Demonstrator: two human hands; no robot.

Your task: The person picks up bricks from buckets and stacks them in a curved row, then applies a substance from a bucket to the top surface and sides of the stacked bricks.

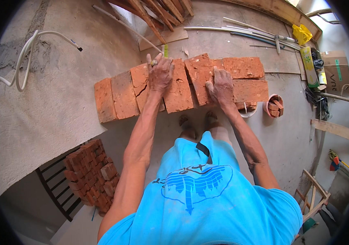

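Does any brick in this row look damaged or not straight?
Yes. The tilted brick under the right hand sits askew, leaving a wedge gap on its left. Beside the left hand, another brick shows a jagged dark line, perhaps a break.

Bright, diffuse light fills the view, palest between one and two o'clock. The row of rough orange-red clay bricks (178, 93) looks crisp, with soft shadow below it. Eight o'clock sinks into dimness. Fisheye distortion bows the long brown wooden board (283, 14) toward one o'clock; black vignetting rings everything.
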